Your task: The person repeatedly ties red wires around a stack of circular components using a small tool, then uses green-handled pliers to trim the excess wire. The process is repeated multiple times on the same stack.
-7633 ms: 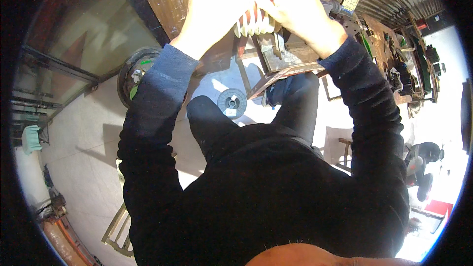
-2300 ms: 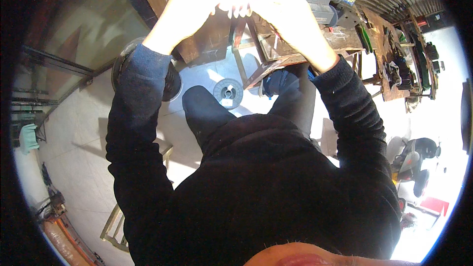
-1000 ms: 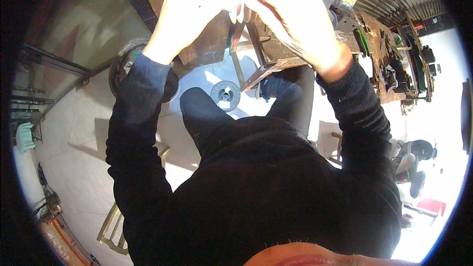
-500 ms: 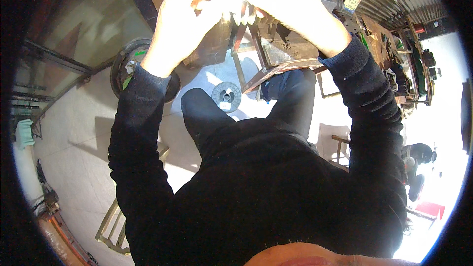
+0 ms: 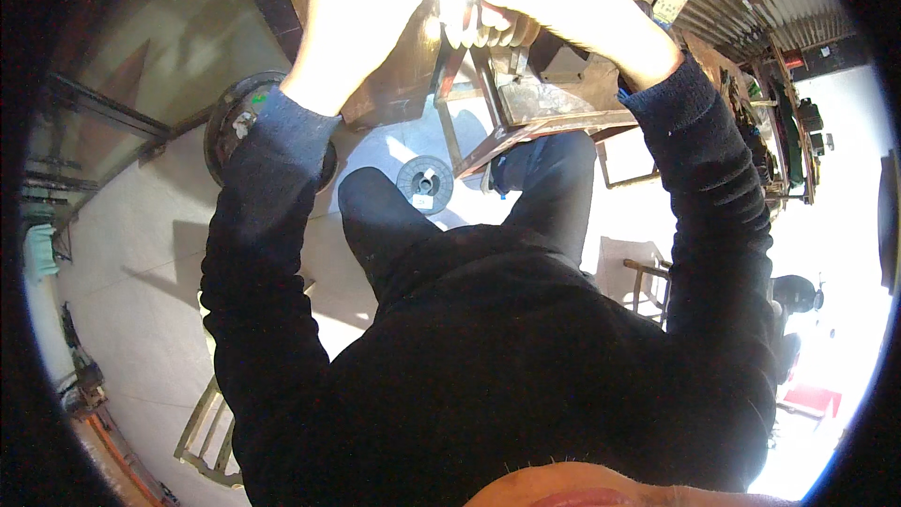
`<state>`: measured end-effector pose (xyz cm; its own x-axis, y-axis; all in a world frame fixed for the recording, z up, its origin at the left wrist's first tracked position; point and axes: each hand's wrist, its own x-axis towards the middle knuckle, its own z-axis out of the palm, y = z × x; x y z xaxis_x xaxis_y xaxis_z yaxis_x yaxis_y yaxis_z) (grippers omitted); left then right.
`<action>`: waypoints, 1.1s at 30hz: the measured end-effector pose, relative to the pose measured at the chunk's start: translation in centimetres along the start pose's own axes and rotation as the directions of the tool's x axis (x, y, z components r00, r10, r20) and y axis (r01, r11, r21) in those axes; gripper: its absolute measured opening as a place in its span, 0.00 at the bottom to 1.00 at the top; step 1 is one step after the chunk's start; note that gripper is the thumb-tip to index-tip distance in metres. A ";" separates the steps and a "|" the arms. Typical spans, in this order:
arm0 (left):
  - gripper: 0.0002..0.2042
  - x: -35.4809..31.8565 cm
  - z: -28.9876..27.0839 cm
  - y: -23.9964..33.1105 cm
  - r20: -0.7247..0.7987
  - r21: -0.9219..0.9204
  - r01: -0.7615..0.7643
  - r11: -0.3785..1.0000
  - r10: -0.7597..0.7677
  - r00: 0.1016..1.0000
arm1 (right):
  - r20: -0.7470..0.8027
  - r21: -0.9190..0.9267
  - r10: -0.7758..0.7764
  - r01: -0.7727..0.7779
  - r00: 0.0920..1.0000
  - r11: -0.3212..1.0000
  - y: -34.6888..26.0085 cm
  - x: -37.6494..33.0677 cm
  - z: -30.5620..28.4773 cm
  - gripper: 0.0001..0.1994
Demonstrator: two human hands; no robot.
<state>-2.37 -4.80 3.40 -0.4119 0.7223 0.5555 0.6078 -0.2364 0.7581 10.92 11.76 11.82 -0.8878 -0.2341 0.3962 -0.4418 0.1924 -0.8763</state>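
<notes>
Both my hands are raised in glaring light at the top edge, close together over a workbench. My left hand (image 5: 361,23) has its fingers bent inward, and what they pinch is washed out. Beside it, my right hand (image 5: 582,14) is also closed, its fingertips curled toward the left ones. Just under the right fingers shows a row of pale rounded loops (image 5: 493,36), side by side like rings or a coil; glare hides whether the hand grips them.
A brown wooden bench panel (image 5: 394,84) and a wooden frame (image 5: 540,131) stand beyond my knees. A grey spool (image 5: 425,185) lies on the floor. At left sits a dark round tub (image 5: 221,136). A phone (image 5: 672,0) stands at upper right, near a tool-covered bench (image 5: 751,122).
My right hand has shifted slightly right, and more of the pale loops now shows under it. My left hand and wrist have moved a little up and to the right.
</notes>
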 end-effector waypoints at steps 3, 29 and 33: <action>0.15 0.4 1.0 0.0 0.005 0.002 -0.012 1.000 0.012 1.000 | -0.001 -0.039 0.013 -0.013 1.000 0.999 -0.5 -0.4 -0.7 0.23; 0.16 1.2 1.0 -0.6 -0.044 -0.017 0.002 1.000 -0.003 0.999 | -0.206 -0.268 0.000 -0.057 0.979 0.962 1.9 -1.5 0.0 0.20; 0.16 1.9 1.2 -0.9 -0.054 -0.014 0.003 1.000 -0.003 0.999 | -0.086 -0.711 -0.177 0.064 0.980 0.701 2.1 -2.1 -1.5 0.18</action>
<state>-2.88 -2.40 3.32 -0.4499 0.6870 0.5707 0.5975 -0.2434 0.7640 11.67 14.04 9.60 -0.8035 -0.1815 0.5669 -0.4579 0.7970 -0.3938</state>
